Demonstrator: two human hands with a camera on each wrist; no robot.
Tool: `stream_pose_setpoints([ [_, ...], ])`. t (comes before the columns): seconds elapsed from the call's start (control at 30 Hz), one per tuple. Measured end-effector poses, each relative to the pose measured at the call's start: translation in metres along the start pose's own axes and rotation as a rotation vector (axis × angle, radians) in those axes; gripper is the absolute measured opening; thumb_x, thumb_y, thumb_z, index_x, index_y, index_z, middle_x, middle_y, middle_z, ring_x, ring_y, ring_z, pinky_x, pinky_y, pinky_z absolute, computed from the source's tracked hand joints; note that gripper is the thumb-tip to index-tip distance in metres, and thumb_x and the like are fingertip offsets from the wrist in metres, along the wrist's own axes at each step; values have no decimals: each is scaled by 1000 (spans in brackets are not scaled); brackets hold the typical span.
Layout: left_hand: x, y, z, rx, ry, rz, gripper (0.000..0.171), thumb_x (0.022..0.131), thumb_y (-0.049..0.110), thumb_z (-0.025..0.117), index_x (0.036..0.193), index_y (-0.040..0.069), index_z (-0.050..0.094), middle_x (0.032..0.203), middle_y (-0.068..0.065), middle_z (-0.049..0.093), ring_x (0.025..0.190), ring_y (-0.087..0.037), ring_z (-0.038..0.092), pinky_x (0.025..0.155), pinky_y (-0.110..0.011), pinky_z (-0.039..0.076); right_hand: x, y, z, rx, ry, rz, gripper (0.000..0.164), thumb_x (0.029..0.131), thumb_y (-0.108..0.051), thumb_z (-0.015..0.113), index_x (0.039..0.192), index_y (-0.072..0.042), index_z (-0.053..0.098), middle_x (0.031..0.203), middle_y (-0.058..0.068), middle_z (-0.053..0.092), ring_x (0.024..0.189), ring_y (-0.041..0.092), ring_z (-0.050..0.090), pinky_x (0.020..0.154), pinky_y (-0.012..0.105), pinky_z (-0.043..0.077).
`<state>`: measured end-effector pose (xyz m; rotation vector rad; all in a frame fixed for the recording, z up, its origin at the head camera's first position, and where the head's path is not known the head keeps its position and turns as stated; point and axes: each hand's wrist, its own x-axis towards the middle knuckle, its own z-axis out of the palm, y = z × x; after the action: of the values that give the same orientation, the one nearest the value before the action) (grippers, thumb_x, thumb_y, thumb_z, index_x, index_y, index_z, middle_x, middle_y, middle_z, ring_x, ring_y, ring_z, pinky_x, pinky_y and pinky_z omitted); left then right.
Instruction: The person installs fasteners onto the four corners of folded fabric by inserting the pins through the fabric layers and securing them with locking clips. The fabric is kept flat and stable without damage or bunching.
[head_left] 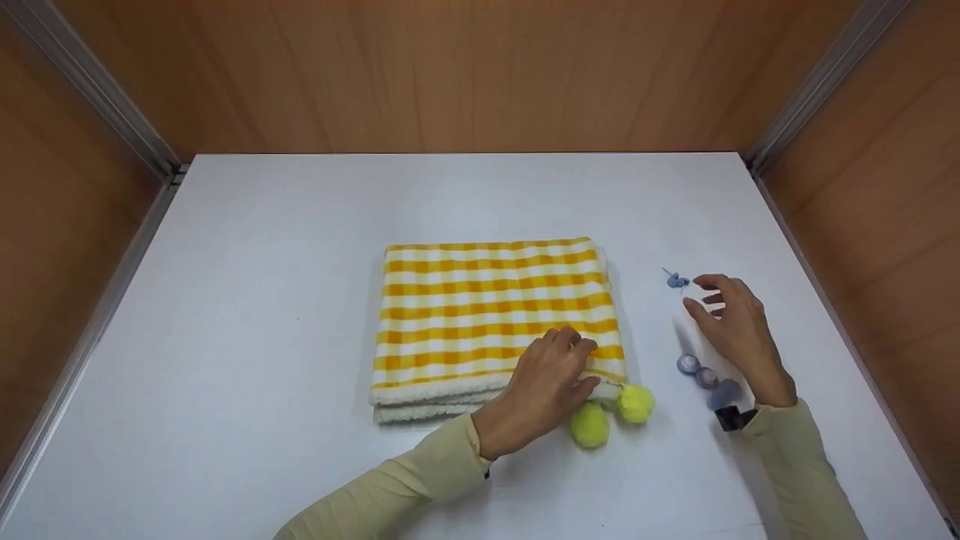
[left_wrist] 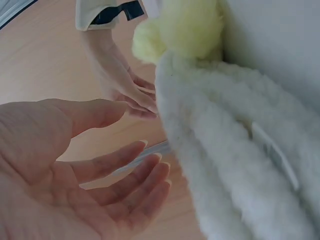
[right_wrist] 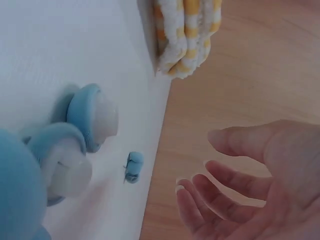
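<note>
A folded yellow-and-white checked blanket (head_left: 487, 300) with a fleecy white underside lies mid-table. Over its near right corner is my left hand (head_left: 547, 386), fingers loosely bent; the left wrist view shows nothing between thumb and fingers beside the fleece (left_wrist: 220, 135). Two yellow-green pompoms (head_left: 590, 426) stick out from that corner. To the right, my right hand (head_left: 739, 322) hovers with thumb and fingers apart, fingertips close to a small blue piece (head_left: 677, 281) with thin pins showing. In the right wrist view nothing is between its fingers.
Near the right wrist are several round blue pieces (head_left: 688, 364), two with translucent whitish knobs (right_wrist: 106, 120). A larger blue one (head_left: 724, 394) lies partly by the sleeve. Wooden panels (head_left: 480, 75) with metal corner posts stand round the white table (head_left: 225, 300).
</note>
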<state>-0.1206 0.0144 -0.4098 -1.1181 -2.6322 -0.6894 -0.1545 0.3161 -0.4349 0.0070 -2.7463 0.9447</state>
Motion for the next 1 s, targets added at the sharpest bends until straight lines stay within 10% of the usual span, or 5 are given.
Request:
stream_pose_setpoints([
  [0.2,4,1,8,-4,-67,23,28,92,11,77,118,7,67,105,-9,62,84,-23,58,67,-25,43,16,12,5,5,-153,45,40,100,0,58,138,11,51,128,36,51,111,52,58,91,62,50],
  [0.5,7,5,12,-6,-226,-35,30,90,14,80,120,16,73,101,-7,58,80,-19,45,65,-21,32,37,16,15,-43,-323,89,44,102,3,50,144,14,44,137,37,43,113,50,55,91,57,48],
  [1.0,10,1,19,-13,-136,-26,12,94,13,76,105,10,72,91,-6,62,74,-18,53,60,-20,38,42,11,26,-67,-317,87,20,97,7,57,114,12,65,111,29,63,100,39,58,89,52,48],
])
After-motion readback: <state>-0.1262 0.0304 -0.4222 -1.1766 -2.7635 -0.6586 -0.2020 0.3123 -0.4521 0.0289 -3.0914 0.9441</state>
